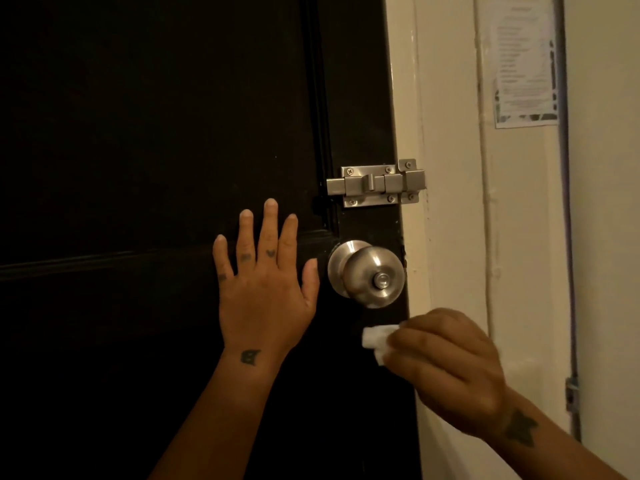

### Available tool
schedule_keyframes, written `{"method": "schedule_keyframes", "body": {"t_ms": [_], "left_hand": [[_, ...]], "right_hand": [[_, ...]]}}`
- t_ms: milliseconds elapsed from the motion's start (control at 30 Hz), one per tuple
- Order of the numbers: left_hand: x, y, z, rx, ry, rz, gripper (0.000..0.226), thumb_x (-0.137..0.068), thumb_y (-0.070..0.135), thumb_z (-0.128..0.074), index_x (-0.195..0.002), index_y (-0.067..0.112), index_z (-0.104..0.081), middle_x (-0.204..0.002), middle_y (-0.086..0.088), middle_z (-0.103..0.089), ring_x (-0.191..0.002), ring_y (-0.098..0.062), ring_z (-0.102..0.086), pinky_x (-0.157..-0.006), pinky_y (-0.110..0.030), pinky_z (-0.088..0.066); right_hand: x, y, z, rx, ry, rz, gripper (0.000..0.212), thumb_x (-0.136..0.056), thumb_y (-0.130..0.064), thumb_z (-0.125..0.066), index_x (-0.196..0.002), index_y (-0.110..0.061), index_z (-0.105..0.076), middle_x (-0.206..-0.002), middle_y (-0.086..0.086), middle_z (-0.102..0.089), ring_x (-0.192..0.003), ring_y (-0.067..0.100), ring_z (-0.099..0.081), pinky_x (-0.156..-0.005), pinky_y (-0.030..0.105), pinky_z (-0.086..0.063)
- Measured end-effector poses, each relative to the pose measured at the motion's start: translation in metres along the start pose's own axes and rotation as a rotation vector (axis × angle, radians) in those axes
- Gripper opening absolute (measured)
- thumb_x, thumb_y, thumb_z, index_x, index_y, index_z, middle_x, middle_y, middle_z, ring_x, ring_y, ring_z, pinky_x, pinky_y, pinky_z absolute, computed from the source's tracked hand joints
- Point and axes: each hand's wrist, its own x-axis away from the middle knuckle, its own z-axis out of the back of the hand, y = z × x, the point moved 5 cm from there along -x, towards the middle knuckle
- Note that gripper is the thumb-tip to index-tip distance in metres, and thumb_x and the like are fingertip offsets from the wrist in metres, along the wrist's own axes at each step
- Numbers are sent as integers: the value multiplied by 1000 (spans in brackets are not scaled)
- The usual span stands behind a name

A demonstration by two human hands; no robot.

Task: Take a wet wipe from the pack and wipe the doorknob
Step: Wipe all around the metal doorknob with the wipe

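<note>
A: Where's the wet wipe [378, 339]?

B: Bunched in the right hand [450, 370], just below the doorknob [369, 273] and not touching it. That grip is clenched round the wipe; most of the wipe is hidden under the fingers, only a white corner shows.

A: And the left hand [265, 289]?

B: Flat on the dark door [156, 133], fingers spread, grip released, thumb just beside the knob.

A: Anything unclear?

B: The printed sheet [524, 60] on the wall is too blurred to read. The bolt latch [375, 184] above the knob spans door and frame.
</note>
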Motion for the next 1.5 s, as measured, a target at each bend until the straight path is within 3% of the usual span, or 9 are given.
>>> {"method": "schedule_keyframes", "body": {"t_ms": [233, 400, 500, 600, 700, 900, 1000, 1167, 1500], "left_hand": [[1, 0, 0, 2, 22, -4, 57, -86, 41, -33, -132, 10, -47, -143, -16, -41, -130, -39, -39, -102, -56, -22], [1, 0, -3, 5, 22, -2, 58, -86, 41, -32, -134, 11, -44, -145, -16, -39, -132, -38, -37, -103, -55, -20], [1, -1, -2, 23, 32, -1, 57, -86, 41, -33, -134, 10, -44, -145, -16, -39, -132, -39, -37, -103, -55, -19], [1, 0, -1, 32, 38, -3, 57, -86, 40, -33, -133, 10, -44, -144, -17, -40, -131, -39, -37, -102, -56, -21], [1, 0, -1, 38, 32, 2, 58, -86, 40, -33, -133, 10, -44, -145, -16, -39, -131, -39, -37, -103, -57, -21], [2, 0, -1, 37, 19, 1, 58, -86, 40, -34, -134, 10, -43, -145, -17, -39, -132, -39, -37, -103, -58, -23], [2, -1, -2, 46, 24, -1, 58, -85, 41, -33, -134, 11, -43, -145, -16, -39, -132, -39, -36, -103, -58, -23], [2, -1, -3, 51, 22, 5, 58, -86, 42, -32, -134, 11, -42, -146, -16, -38, -133, -39, -34, -104, -58, -21], [2, -1, -2, 43, 35, 3, 58, -86, 41, -33, -134, 10, -43, -146, -16, -38, -133, -38, -35, -104, -57, -22]], "right_hand": [[-29, 22, 19, 70, 295, -71, 15, -89, -18, -58, -76, -11, -59, -67, 12, -69, -68, 16, -56, -68, 23, -43], [-11, -3, -5, 23, 100, -13, 8, -84, -19, -66, -86, -11, -64, -75, 8, -71, -75, 15, -57, -70, 28, -44], [-18, 28, 3, 115, 152, -165, 22, -89, -16, -57, -74, -3, -68, -67, 15, -68, -68, 21, -57, -61, 34, -42], [-20, 40, 20, 101, 280, -310, 13, -89, -14, -55, -79, -7, -61, -72, 11, -62, -72, 20, -51, -65, 28, -39], [-19, 17, 6, 6, 210, -211, 14, -91, -24, -53, -84, -13, -57, -81, 0, -57, -73, 14, -50, -70, 22, -37], [-24, 40, 9, 29, 186, -473, 21, -88, -18, -49, -85, -2, -63, -78, 13, -60, -80, 14, -47, -71, 15, -36], [-25, 24, 9, 33, 239, -376, 22, -96, -26, -44, -91, -10, -57, -85, 0, -53, -79, 11, -47, -70, 15, -37], [-23, 25, -3, 31, 213, -411, 11, -83, -8, -56, -92, -4, -63, -80, 18, -62, -78, 18, -50, -63, 29, -44], [0, 10, -15, 84, 73, -392, 36, -93, -37, -47, -117, -11, -48, -106, 7, -50, -90, 18, -50, -68, 33, -51]]}}
